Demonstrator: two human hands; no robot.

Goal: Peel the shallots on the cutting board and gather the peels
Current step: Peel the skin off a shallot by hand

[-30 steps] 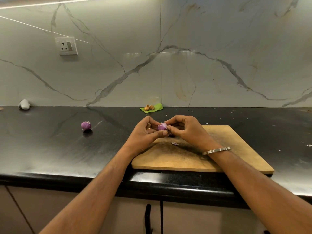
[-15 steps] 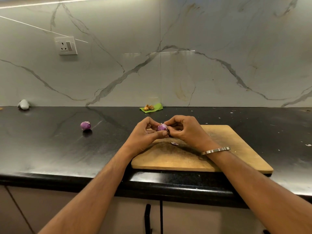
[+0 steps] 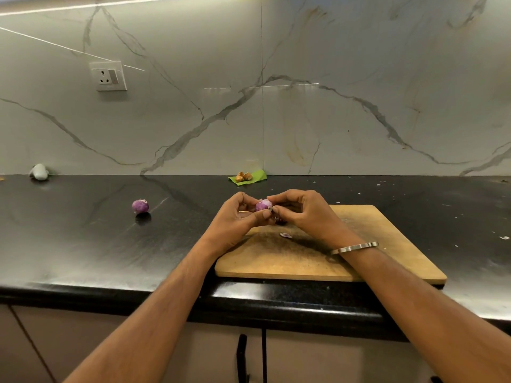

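A small purple shallot (image 3: 262,205) is held above the far left corner of the wooden cutting board (image 3: 373,244). My left hand (image 3: 237,219) grips it from the left with thumb and fingers. My right hand (image 3: 307,212) pinches its right side at the skin, a metal bangle on that wrist. One small pale purple peel (image 3: 285,235) lies on the board under my hands. A dark scrap (image 3: 279,221) shows just below my right fingers. A second purple shallot (image 3: 140,206) rests on the black counter to the left, off the board.
The black counter (image 3: 83,244) runs wall to wall, its front edge close to me. A green leaf with brown husks (image 3: 247,177) lies by the marble wall. A grey-white lump (image 3: 38,171) sits far left. White specks dot the counter at right. A socket (image 3: 108,76) is on the wall.
Both hands stay on the shallot with only small finger shifts at its right side. The peel on the board and the other shallot have not moved.
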